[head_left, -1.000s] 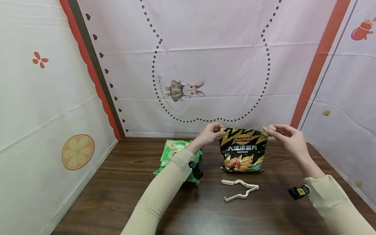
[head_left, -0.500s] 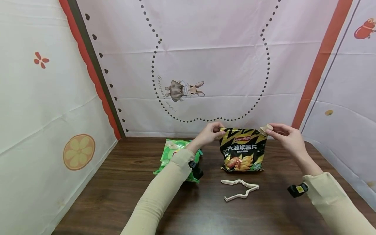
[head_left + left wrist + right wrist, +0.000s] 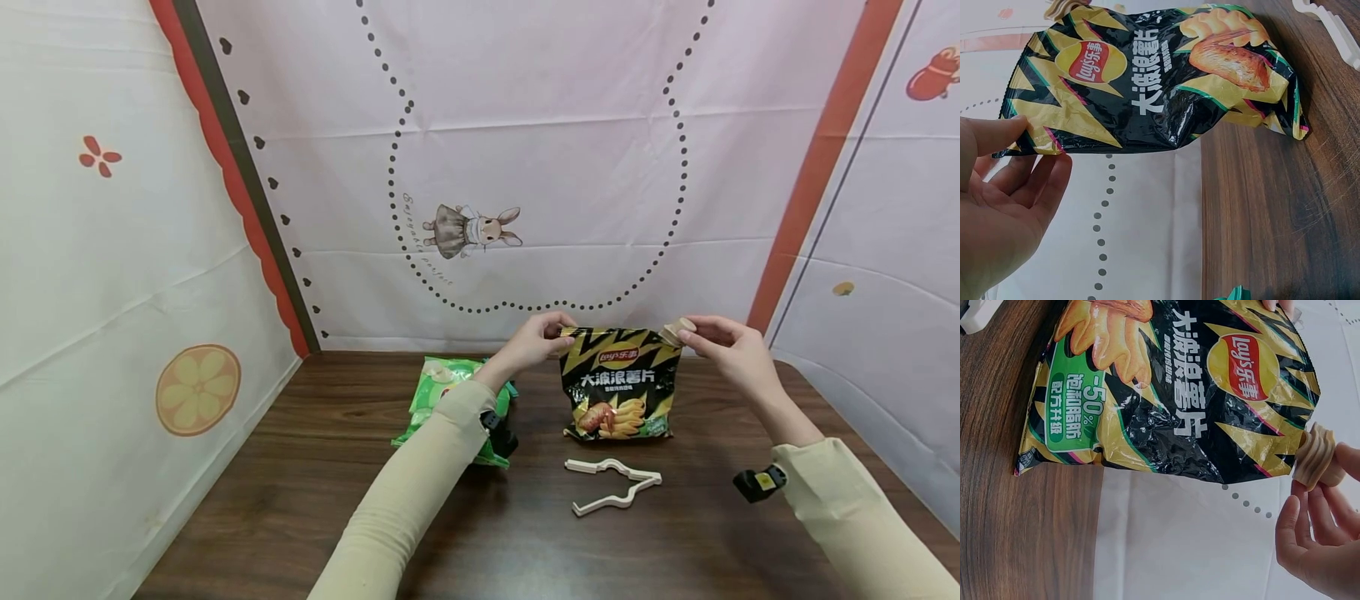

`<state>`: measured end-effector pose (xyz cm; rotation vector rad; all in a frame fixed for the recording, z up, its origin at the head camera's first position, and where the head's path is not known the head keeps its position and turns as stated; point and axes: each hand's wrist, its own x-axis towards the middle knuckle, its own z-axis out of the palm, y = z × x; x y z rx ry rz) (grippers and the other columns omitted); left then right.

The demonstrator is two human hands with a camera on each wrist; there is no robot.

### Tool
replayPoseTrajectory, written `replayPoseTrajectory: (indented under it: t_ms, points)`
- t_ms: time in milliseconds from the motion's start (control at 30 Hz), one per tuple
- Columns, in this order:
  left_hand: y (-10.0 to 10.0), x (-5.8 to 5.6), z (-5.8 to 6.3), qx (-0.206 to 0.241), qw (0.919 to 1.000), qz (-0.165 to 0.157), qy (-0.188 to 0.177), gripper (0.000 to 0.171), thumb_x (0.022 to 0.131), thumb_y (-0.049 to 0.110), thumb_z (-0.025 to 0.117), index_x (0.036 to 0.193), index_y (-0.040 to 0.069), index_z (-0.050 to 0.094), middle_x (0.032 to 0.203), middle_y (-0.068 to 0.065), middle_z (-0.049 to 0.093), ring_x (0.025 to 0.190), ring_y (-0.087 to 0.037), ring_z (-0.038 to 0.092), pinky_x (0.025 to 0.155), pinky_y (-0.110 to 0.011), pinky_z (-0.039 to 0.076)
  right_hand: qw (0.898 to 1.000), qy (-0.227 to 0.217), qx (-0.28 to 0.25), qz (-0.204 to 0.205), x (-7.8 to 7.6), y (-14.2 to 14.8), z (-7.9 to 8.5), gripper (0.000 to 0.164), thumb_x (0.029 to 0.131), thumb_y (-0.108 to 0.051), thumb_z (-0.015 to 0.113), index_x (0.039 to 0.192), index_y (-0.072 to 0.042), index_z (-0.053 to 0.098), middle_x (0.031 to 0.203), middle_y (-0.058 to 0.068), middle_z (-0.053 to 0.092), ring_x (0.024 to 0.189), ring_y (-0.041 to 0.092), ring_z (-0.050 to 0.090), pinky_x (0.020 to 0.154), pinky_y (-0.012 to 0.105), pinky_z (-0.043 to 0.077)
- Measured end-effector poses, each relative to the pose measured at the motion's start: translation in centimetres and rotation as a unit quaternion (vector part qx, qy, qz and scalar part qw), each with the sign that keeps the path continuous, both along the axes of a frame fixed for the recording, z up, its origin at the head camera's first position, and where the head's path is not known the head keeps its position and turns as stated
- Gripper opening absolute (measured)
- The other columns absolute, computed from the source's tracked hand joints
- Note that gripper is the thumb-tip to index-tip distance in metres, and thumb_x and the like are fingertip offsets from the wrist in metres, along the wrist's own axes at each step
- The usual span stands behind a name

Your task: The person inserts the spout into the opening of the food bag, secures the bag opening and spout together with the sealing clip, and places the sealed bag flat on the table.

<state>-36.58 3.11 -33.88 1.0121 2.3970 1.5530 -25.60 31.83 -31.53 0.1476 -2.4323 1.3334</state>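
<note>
A black and gold potato chip bag stands upright on the table, front towards me. My left hand pinches its top left corner between thumb and fingers; the left wrist view shows this left hand close up. At the top right corner, my right hand holds a small beige clip with a ridged, wavy end between thumb and fingers. That clip meets the bag's corner; whether it grips the film cannot be seen. In front of the bag lies a white hinged bag clip, spread in a V.
A green chip bag lies to the left, partly hidden behind my left forearm. The dark wooden table meets a printed cloth behind and at both sides.
My right hand has shifted slightly left with the beige clip against the bag's top right corner. The left hand, both chip bags and the white clip look the same.
</note>
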Motion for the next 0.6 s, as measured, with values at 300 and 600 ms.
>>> replayPoseTrajectory:
  t_ms: [300, 600]
  points:
    - [-0.21, 0.09, -0.14, -0.005, 0.9999, -0.012, 0.002, 0.019, 0.094, 0.014, 0.060, 0.111, 0.007, 0.064, 0.071, -0.001, 0.048, 0.061, -0.011, 0.043, 0.055, -0.023, 0.040, 0.998, 0.002, 0.052, -0.026, 0.41, -0.19, 0.19, 0.052, 0.090, -0.045, 0.060, 0.127, -0.008, 0.058, 0.094, -0.034, 0.053, 0.086, -0.015, 0.050, 0.074, 0.017, 0.042]
    - [-0.45, 0.19, -0.30, 0.006, 0.9996, -0.016, -0.023, 0.018, 0.094, 0.012, 0.059, 0.110, 0.006, 0.064, 0.072, -0.003, 0.049, 0.064, -0.013, 0.047, 0.056, -0.023, 0.044, 0.995, 0.053, 0.075, -0.037, 0.50, -0.60, -0.10, 0.041, 0.087, -0.037, 0.067, 0.117, -0.009, 0.064, 0.098, -0.017, 0.062, 0.082, -0.015, 0.052, 0.064, 0.012, 0.045]
